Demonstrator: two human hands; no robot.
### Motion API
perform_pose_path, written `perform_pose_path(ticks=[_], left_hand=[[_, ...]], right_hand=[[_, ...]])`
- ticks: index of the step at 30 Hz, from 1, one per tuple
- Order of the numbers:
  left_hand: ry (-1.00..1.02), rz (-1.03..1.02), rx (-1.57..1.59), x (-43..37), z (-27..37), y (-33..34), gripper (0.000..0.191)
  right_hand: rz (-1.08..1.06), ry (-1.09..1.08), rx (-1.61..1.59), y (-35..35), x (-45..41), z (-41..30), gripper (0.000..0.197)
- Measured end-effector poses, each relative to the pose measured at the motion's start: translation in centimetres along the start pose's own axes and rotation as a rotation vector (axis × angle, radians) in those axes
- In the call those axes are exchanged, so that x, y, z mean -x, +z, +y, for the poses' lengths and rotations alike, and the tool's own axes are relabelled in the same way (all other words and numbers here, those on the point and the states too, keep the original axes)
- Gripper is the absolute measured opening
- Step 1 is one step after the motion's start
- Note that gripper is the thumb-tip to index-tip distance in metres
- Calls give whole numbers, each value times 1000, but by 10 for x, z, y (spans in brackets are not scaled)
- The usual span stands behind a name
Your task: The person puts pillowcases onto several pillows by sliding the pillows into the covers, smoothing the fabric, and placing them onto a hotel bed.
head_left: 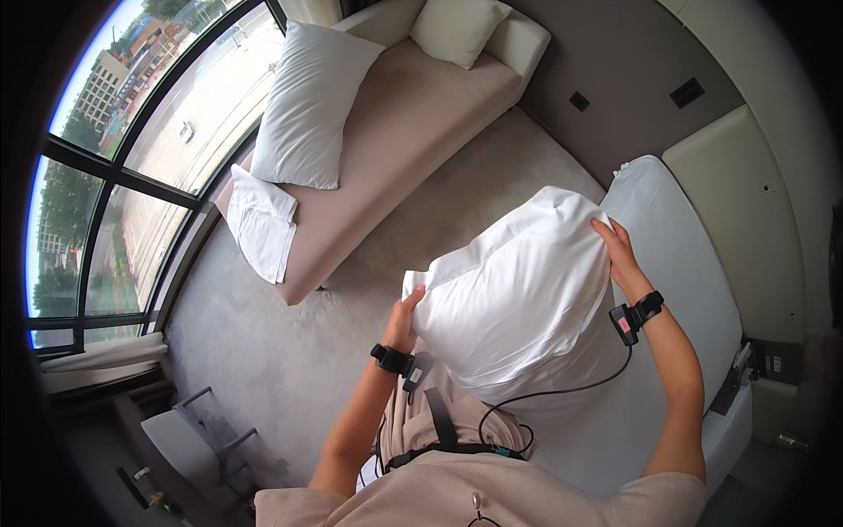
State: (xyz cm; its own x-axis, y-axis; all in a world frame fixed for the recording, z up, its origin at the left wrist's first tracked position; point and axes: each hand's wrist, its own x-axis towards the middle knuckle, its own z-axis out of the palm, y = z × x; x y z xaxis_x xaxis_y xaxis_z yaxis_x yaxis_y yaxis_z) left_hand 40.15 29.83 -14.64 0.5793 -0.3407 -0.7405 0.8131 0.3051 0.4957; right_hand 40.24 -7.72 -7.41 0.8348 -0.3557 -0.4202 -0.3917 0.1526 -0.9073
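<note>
A white pillow in a white pillowcase (514,290) hangs between my two hands, in front of my body. My left hand (403,321) grips its left corner, the thumb on top of the cloth. The upper right corner is pinched in my right hand (618,249), raised over the bed's edge. The lower part of the pillowcase droops near my lap and the white-sheeted bed (685,263). Each wrist bears a black strap with a small device.
At the upper left stands a pink-beige sofa (408,125) with a large white pillow (313,109), a folded white cloth (260,227) and a cream cushion (458,29). A grey chair (181,448) is at the lower left, by the window (112,174).
</note>
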Motion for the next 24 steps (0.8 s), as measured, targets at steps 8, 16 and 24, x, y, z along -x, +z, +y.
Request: perform_pose_path(ticks=[8, 16, 24], left_hand=[[383, 62, -1, 20, 128, -35, 34], [694, 76, -95, 46, 242, -36, 31], [734, 6, -433, -21, 318, -60, 18]], right_hand=[[-163, -125, -99, 95, -11, -92, 28], [-226, -227, -106, 143, -28, -136, 27], [-43, -275, -169, 175, -131, -76, 7]])
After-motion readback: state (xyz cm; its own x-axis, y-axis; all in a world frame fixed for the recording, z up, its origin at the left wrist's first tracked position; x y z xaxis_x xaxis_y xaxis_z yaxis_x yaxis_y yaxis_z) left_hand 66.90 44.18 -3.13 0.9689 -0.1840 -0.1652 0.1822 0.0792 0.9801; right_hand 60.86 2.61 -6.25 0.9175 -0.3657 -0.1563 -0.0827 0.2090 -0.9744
